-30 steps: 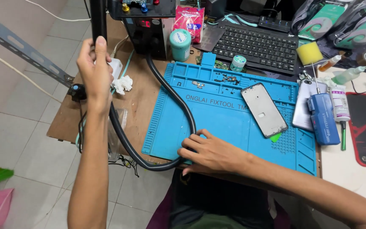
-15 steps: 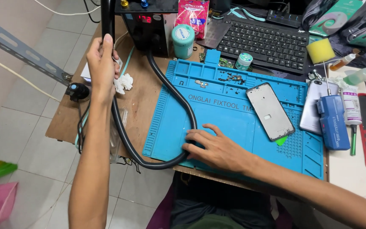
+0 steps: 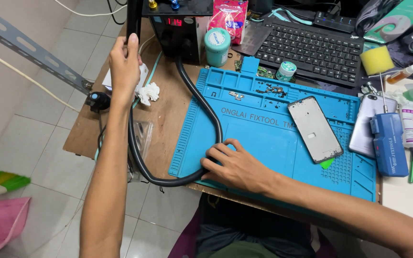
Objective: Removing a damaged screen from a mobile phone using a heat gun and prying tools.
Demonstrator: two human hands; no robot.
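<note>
The left hand (image 3: 124,67) reaches up at the far left edge of the desk (image 3: 168,110), its grip closed around a black upright handle (image 3: 133,19) beside the black box with the red display (image 3: 178,24). The thick black hose (image 3: 206,105) runs from that box, loops across the desk and off its near edge. The right hand (image 3: 235,167) lies flat and open on the blue mat (image 3: 264,143), fingertips touching the hose, holding nothing. A bare phone frame (image 3: 315,129) lies untouched on the mat, so the handle seems in hand and work on the frame not begun
</note>
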